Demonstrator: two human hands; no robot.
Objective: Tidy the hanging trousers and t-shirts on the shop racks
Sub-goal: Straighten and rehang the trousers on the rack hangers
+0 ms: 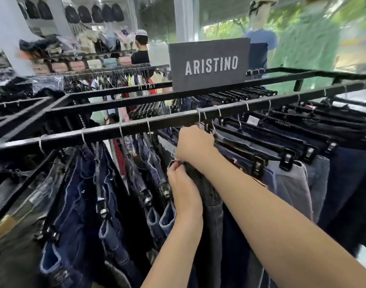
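Filling the frame from left edge to right is the black metal rack (136, 126), its front rail running across the middle and packed with trousers. The dark denim trousers (80, 194) crowd the lower left, while the pale trousers (292, 183) and navy ones hang at centre right, all on clip hangers. Up top, centre of frame, one grey sign (209, 65) stands on the rack and reads "ARISTINO" in white capitals. The same word shows in small white letters on two hanger bars (282, 125) at the right. Two bare hands are in the middle of it all. The right hand (193, 143) is just under the rail at centre, its grip curled round the top of a black hanger (208, 129); the fingertips are hidden behind it. Just below it, the left hand (184, 192) has its grip pinching the waistband of the grey trousers (214, 215), which hang between the denim and the pale pairs. Far back, upper left, a row of dark backpacks (97, 13) lines the wall. One person in a cap (140, 50) stands beyond the rack, and one mannequin in a blue top (259, 44) is at upper right.
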